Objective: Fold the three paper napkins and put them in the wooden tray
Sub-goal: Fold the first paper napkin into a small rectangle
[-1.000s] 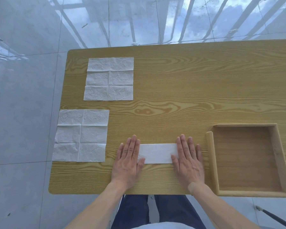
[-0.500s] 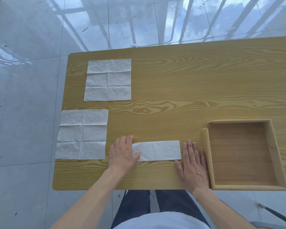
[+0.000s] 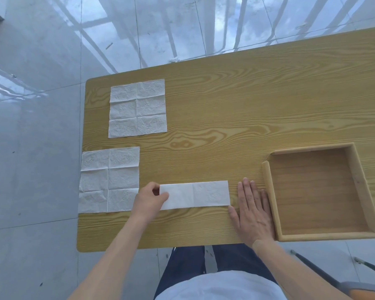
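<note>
A white napkin folded into a long strip [image 3: 200, 194] lies near the table's front edge. My left hand [image 3: 148, 200] pinches the strip's left end between thumb and fingers. My right hand [image 3: 251, 211] rests flat on the table just right of the strip, fingers apart, holding nothing. Two unfolded napkins lie at the left: one [image 3: 109, 179] beside my left hand, one [image 3: 138, 108] farther back. The wooden tray [image 3: 271, 202] stands at the right with nothing in it, its left wall next to my right hand.
The wooden table [image 3: 247, 115] ends at its front edge just below my hands and at its left edge under the near unfolded napkin. A glossy tiled floor surrounds it. My legs and a chair part show below.
My left hand went from lying flat on the strip to pinching its left end. My right hand slid off the strip to the right and lies flat beside the tray.
</note>
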Demonstrator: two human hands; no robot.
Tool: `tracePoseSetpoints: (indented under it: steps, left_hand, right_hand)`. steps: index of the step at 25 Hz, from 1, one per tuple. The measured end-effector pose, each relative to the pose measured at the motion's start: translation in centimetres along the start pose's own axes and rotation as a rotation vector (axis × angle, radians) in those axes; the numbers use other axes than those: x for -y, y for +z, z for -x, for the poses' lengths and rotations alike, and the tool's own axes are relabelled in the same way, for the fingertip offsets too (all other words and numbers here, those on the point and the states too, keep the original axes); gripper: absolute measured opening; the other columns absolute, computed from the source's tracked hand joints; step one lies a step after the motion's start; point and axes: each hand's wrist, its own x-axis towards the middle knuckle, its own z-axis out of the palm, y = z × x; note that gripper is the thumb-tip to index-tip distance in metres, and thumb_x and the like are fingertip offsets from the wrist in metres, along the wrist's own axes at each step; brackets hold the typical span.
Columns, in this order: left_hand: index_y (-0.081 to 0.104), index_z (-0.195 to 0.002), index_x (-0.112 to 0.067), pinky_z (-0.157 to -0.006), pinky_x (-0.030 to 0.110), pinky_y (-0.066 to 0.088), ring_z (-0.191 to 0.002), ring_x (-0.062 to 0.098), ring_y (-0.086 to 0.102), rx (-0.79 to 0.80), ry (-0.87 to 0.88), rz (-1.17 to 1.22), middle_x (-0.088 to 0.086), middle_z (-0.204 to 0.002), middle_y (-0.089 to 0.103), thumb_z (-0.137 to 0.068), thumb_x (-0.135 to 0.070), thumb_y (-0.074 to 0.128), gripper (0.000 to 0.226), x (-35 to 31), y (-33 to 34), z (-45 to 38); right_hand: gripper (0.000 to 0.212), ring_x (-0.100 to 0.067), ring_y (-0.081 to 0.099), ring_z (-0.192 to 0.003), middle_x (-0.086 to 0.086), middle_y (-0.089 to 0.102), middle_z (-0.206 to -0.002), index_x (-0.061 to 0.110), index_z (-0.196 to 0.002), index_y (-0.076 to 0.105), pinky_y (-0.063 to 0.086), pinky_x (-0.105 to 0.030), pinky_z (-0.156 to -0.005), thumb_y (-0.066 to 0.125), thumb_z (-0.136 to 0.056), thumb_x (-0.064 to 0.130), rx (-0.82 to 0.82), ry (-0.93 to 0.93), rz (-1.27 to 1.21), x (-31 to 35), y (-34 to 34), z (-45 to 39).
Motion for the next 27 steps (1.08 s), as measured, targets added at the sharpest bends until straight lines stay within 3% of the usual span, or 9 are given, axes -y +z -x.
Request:
tracePoseSetpoints:
  steps: [6,13,20,24,27]
  left_hand:
    - [0.058,-0.081,-0.029,-0.053,0.015,0.043,-0.058,-0.003,0.052,-0.065,0.19,0.021,-0.013,-0.069,0.06,-0.082,-0.029,0.069,0.01,-2.8,2.2,1.5]
    - [0.05,-0.09,-0.031,-0.06,0.031,0.049,-0.065,0.008,0.058,-0.04,0.294,-0.081,-0.009,-0.072,0.06,-0.082,-0.026,0.063,0.016,-5.1,8.3,3.9]
    - [0.049,-0.09,-0.034,-0.063,0.029,0.051,-0.068,0.003,0.059,0.011,0.283,-0.056,-0.012,-0.075,0.061,-0.082,-0.03,0.062,0.017,-6.3,12.7,4.4]
    - [0.051,-0.101,-0.035,-0.071,0.03,0.054,-0.081,0.004,0.061,0.079,0.308,0.042,-0.015,-0.093,0.06,-0.081,-0.038,0.066,0.025,-5.4,13.0,3.8]
    - [0.053,-0.105,-0.034,-0.071,0.021,0.048,-0.09,0.002,0.056,-0.118,0.536,-0.102,-0.02,-0.105,0.055,-0.084,-0.029,0.065,0.025,-3.5,11.6,3.3]
  right_hand:
    - [0.072,-0.024,0.004,-0.152,-0.01,0.006,-0.165,0.007,-0.155,0.01,0.005,-0.048,-0.122,0.026,-0.097,0.048,-0.006,-0.005,-0.005,0.0,0.2,-0.1]
    - [0.073,-0.024,0.005,-0.152,-0.009,0.007,-0.165,0.008,-0.155,0.011,0.002,-0.046,-0.123,0.028,-0.097,0.049,-0.006,0.002,-0.014,0.0,0.4,0.0]
    - [0.073,-0.025,0.005,-0.152,-0.009,0.006,-0.165,0.007,-0.154,0.012,0.005,-0.048,-0.122,0.027,-0.098,0.05,0.004,0.002,-0.014,-0.2,0.7,0.0]
    - [0.072,-0.025,0.007,-0.151,-0.01,0.009,-0.165,0.006,-0.154,0.014,0.005,-0.048,-0.122,0.027,-0.098,0.051,-0.013,-0.003,-0.015,-0.2,0.8,0.1]
    - [0.071,-0.026,0.008,-0.151,-0.01,0.01,-0.164,0.006,-0.154,0.016,0.01,-0.05,-0.122,0.027,-0.099,0.05,-0.039,-0.018,-0.029,-0.1,0.8,0.0]
